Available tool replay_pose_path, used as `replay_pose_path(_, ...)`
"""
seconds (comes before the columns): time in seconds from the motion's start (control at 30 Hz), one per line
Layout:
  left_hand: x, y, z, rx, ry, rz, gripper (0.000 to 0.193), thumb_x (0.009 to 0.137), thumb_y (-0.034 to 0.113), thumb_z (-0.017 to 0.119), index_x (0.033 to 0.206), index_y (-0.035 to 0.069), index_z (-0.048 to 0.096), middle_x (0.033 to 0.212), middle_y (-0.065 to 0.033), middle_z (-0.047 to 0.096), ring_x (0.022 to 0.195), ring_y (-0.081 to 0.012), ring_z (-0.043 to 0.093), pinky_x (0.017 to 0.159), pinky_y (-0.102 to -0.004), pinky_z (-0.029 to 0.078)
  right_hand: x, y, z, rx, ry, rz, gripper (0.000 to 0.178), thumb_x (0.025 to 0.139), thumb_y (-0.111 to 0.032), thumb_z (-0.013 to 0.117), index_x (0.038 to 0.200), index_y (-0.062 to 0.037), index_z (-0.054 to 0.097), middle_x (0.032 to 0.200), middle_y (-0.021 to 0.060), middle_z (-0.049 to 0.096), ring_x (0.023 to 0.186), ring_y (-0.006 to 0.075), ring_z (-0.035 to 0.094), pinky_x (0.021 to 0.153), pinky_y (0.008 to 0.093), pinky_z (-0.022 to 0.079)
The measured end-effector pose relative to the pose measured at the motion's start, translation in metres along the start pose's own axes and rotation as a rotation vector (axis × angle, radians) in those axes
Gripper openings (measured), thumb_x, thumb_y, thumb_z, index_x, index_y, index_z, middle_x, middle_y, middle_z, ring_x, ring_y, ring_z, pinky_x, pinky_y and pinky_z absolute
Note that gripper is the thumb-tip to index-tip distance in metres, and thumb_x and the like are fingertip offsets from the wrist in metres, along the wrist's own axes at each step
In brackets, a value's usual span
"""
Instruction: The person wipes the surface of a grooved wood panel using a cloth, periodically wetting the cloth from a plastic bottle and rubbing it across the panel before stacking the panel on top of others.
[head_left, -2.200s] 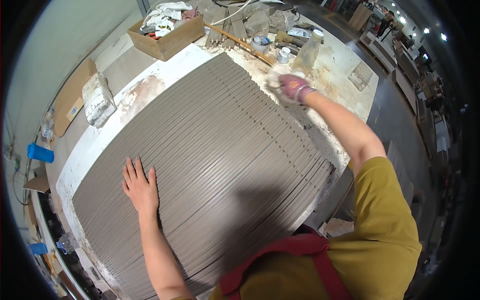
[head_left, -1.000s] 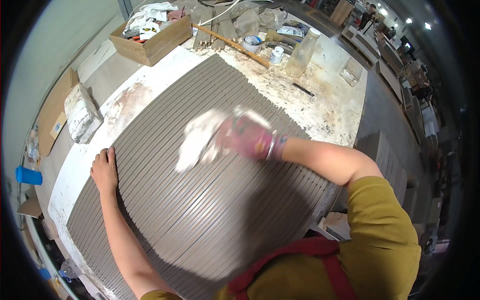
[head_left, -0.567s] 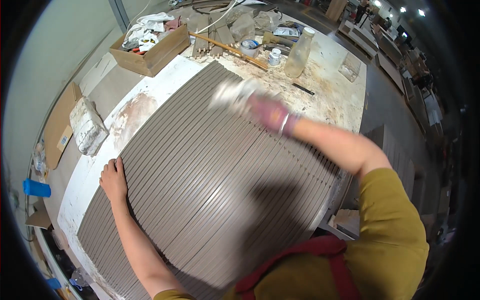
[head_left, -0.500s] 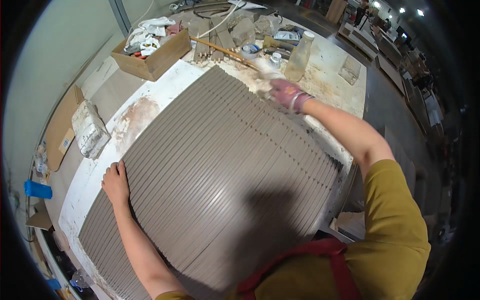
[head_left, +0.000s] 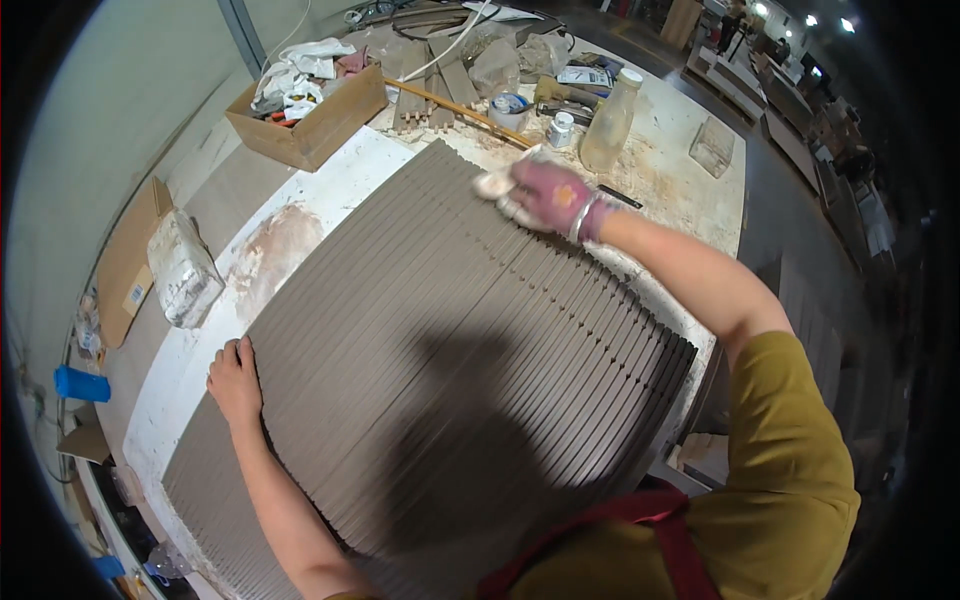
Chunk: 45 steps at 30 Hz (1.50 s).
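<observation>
A batch of long, narrow grey-brown slats is laid close side by side on the white bench, from the near edge toward the middle, with one side of the batch kept near the bench's left edge. A row of small dark marks is seen near their right-hand ends. A bunched white cloth is grasped in the gloved right hand, over the far right part of the batch; how firmly it is pressed down cannot be told. The bare left hand is placed at the left side of the batch, with bent fingers; whether the edge is gripped or only touched cannot be told. Toward the bench's far edge, a cloudy bottle is stood beside a small white jar, and a thin dark tool is left near the glove.

Each slat is judged stiff and rather light, but the whole batch heavy. The faces look smooth, so slipping is possible, and the ends may be chipped. The slats are best held by their long edges; the soft cloth, by its gathered middle.
</observation>
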<state>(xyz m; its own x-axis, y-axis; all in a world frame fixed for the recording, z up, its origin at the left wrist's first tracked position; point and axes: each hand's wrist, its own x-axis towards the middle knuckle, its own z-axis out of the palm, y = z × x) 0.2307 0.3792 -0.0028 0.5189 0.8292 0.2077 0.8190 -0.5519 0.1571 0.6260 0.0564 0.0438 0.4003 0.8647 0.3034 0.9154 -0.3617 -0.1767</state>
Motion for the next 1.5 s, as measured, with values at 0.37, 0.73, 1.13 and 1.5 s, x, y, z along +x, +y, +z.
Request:
replay_pose_path(0.37, -0.005, -0.006, -0.002, 0.023, -0.036, -0.012, 0.041, 0.097, 0.041, 0.041, 0.107, 0.007, 0.063, 0.100, -0.0133, 0.062, 0.096, -0.0322, 0.056, 0.090, -0.0447, 0.038, 0.004, -0.058, -0.028, 0.001, -0.111, -0.057, 0.026, 0.093, -0.032, 0.048, 0.092, -0.0091, 0.062, 0.081, 0.0142, 0.065, 0.074, 0.0300, 0.064, 0.068, 0.0421, 0.050)
replay_pose_path(0.73, -0.007, -0.001, -0.007, 0.000, -0.040, -0.016, 0.044, 0.097, 0.042, 0.041, 0.108, 0.006, 0.063, 0.099, -0.0135, 0.062, 0.095, -0.0310, 0.056, 0.091, -0.0439, 0.038, -0.017, -0.096, 0.012, -0.313, -0.341, -0.090, 0.022, 0.092, -0.014, 0.046, 0.101, 0.0006, 0.059, 0.081, 0.0171, 0.065, 0.075, 0.0287, 0.065, 0.066, 0.0386, 0.053)
replay_pose_path(1.13, -0.010, 0.001, -0.009, 0.008, -0.050, -0.037, 0.043, 0.096, 0.041, 0.042, 0.111, 0.006, 0.063, 0.103, -0.0141, 0.062, 0.101, -0.0309, 0.055, 0.095, -0.0456, 0.035, 0.021, -0.112, -0.035, 0.138, -0.242, -0.047, 0.018, 0.086, -0.026, 0.056, 0.090, -0.0090, 0.061, 0.081, 0.0136, 0.059, 0.075, 0.0298, 0.059, 0.069, 0.0415, 0.049)
replay_pose_path(1.5, -0.003, 0.012, 0.002, -0.037, -0.005, 0.034, 0.040, 0.096, 0.039, 0.043, 0.106, 0.006, 0.063, 0.098, -0.0131, 0.061, 0.095, -0.0307, 0.055, 0.093, -0.0446, 0.036, 0.037, 0.071, 0.026, -0.099, -0.053, 0.178, 0.036, 0.091, -0.038, 0.049, 0.093, -0.0046, 0.063, 0.082, 0.0213, 0.065, 0.077, 0.0325, 0.065, 0.071, 0.0411, 0.051)
